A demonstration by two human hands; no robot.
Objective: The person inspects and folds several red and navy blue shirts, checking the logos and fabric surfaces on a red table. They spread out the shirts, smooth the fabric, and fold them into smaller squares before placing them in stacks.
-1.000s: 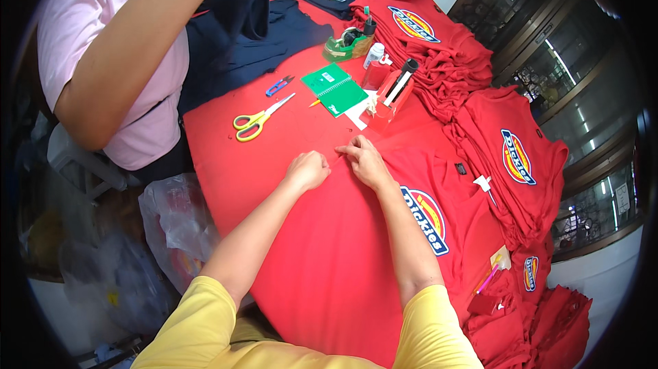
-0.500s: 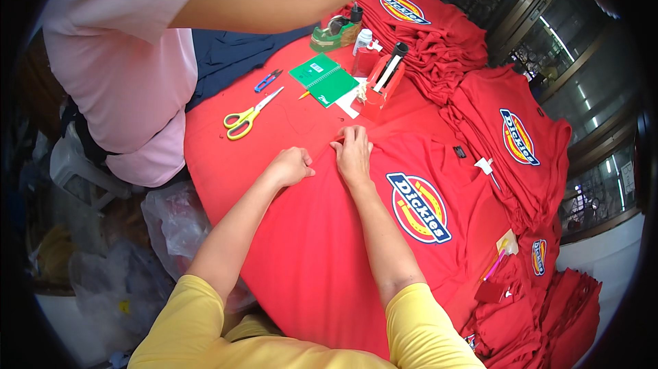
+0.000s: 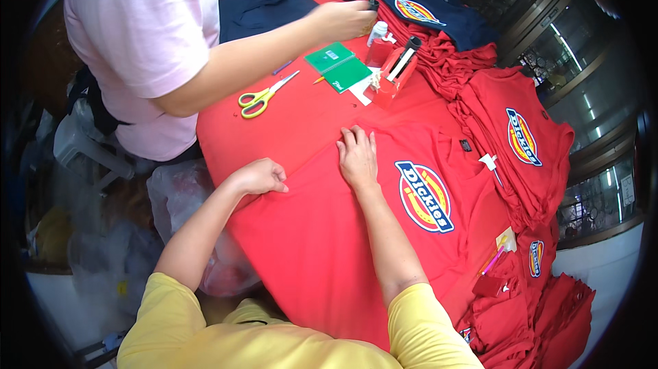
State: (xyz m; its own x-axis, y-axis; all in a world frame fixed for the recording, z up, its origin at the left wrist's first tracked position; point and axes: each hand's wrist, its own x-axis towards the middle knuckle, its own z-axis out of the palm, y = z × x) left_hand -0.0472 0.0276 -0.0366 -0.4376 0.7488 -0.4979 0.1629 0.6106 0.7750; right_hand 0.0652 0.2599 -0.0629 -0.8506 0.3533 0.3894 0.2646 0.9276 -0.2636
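A red T-shirt (image 3: 322, 252) with a round blue, yellow and white emblem lies spread across the red-covered table in front of me, its collar toward the right. My left hand (image 3: 262, 177) pinches the shirt's cloth near its left edge, fingers curled in. On the same shirt rests my right hand (image 3: 358, 156), palm down with the fingers stretched out and slightly apart, left of the emblem. Beyond my hands are yellow-handled scissors (image 3: 255, 103) and a green spiral notebook (image 3: 338, 66).
Folded red shirts (image 3: 510, 143) are stacked along the right. Navy shirts (image 3: 439, 9) lie at the back. A red holder (image 3: 395, 77) and a white bottle (image 3: 377, 31) stand past the notebook. A co-worker's arm (image 3: 260, 60) reaches in from the left. Plastic bags (image 3: 181, 197) hang below the left edge.
My left hand has moved left and slightly nearer with the pinched cloth; my right hand stays put. The co-worker's arm has lowered over the table, and a navy shirt now covers the back red stack.
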